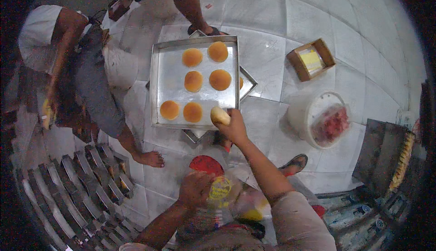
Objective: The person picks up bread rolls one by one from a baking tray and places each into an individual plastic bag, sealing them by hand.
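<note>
A metal baking tray [170, 63] lies before me on top of other trays set at an angle, with several round browned buns [193, 81] on it. My right hand [233, 126] grips a bun [220, 116], its pale side showing, over the tray's near right corner. Close to my lap, my left hand [197, 188] holds the edge of a clear plastic bag [220, 189] with yellow print; its fingers are partly blurred. Something red [206, 165] lies just beyond the left hand.
Right of the trays stand a cardboard box [296, 65] and a white bucket [299, 114] with red contents. Metal pans [71, 172] are stacked at lower left. A co-worker's bare foot [150, 159] is near the tray; another person's leg [189, 5] stands behind it.
</note>
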`<state>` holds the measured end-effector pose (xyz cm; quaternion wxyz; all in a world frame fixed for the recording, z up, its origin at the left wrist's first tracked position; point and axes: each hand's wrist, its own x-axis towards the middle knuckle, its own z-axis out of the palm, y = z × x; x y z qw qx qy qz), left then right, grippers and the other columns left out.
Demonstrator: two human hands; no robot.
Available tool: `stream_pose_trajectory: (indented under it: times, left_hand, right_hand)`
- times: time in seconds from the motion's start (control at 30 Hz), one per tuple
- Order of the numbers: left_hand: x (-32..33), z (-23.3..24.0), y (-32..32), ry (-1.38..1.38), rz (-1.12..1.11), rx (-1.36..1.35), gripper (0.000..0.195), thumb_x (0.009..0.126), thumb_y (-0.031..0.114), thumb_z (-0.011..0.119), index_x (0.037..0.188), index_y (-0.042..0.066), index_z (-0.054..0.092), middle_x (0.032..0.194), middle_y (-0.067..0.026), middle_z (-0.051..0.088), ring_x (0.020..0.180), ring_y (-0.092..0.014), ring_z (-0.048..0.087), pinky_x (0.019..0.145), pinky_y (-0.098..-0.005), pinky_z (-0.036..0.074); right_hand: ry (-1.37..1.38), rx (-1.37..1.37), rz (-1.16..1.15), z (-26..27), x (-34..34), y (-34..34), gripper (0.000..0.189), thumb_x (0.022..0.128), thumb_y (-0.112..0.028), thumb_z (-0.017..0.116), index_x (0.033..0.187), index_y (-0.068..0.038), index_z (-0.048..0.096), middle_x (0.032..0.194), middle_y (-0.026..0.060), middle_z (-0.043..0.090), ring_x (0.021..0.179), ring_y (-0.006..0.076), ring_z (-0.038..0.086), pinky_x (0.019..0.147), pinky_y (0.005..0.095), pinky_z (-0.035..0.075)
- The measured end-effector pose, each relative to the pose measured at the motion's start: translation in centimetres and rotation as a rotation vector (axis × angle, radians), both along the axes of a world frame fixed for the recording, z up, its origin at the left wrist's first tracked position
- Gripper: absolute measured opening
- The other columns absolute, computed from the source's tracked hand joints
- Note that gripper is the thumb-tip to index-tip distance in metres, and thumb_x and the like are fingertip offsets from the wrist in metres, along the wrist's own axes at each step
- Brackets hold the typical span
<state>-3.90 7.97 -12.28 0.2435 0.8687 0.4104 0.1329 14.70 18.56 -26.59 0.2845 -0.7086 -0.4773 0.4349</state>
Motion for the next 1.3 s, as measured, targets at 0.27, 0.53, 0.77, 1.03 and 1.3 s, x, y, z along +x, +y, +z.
stream_pose_trajectory:
  times: [0.27,0.53,0.77,1.03,1.3]
  left_hand:
    - [1.9,1.3,-0.7,-0.270,0.221,-0.066,0.011,0.079,0.007,0.060,0.090,0.003,0.063,0.082,-0.0130,0.061,0.073,-0.030,0.060,0.063,-0.0357,0.048]
    - [4.6,11.1,-5.5,-0.438,0.104,-0.771,0.026,0.093,0.015,0.047,0.109,0.000,0.060,0.090,-0.0079,0.057,0.087,-0.015,0.055,0.079,-0.0263,0.042]
    - [6.2,13.1,-9.6,-0.377,-0.335,-0.641,0.033,0.096,0.017,0.041,0.121,-0.002,0.050,0.106,-0.0077,0.052,0.100,-0.016,0.051,0.089,-0.0255,0.038]
    - [5.0,13.8,-12.8,-0.667,-0.076,-1.377,0.048,0.095,0.034,0.044,0.133,0.007,0.034,0.125,-0.0062,0.047,0.117,-0.018,0.046,0.097,-0.0342,0.040]
    - [5.7,14.9,-13.7,-0.827,-0.034,-1.376,0.044,0.095,0.037,0.044,0.129,0.008,0.039,0.122,-0.0048,0.049,0.116,-0.016,0.047,0.093,-0.0316,0.040]
  right_hand:
    - [0.614,-0.205,-0.378,12.5,9.9,-19.1,0.061,0.080,-0.025,0.066,0.130,-0.005,0.037,0.116,0.0139,0.052,0.106,0.0229,0.052,0.086,0.0346,0.046]
    - [1.087,0.237,-0.688,25.1,14.4,-28.6,0.059,0.082,-0.030,0.058,0.132,-0.006,0.038,0.122,0.0113,0.051,0.113,0.0257,0.051,0.095,0.0386,0.042]
    - [0.772,0.382,-0.328,31.7,10.4,-29.4,0.059,0.081,-0.021,0.066,0.130,-0.007,0.037,0.129,0.0111,0.042,0.118,0.0245,0.046,0.097,0.0376,0.040]
    - [0.381,0.495,-0.086,34.0,7.5,-32.1,0.044,0.069,-0.006,0.075,0.108,-0.003,0.055,0.134,0.0111,0.033,0.114,0.0213,0.048,0.094,0.0351,0.044]
    - [-0.071,0.795,0.019,34.0,7.6,-32.0,0.010,0.077,-0.003,0.066,0.086,0.000,0.063,0.101,0.0107,0.056,0.107,0.0193,0.050,0.085,0.0308,0.045]
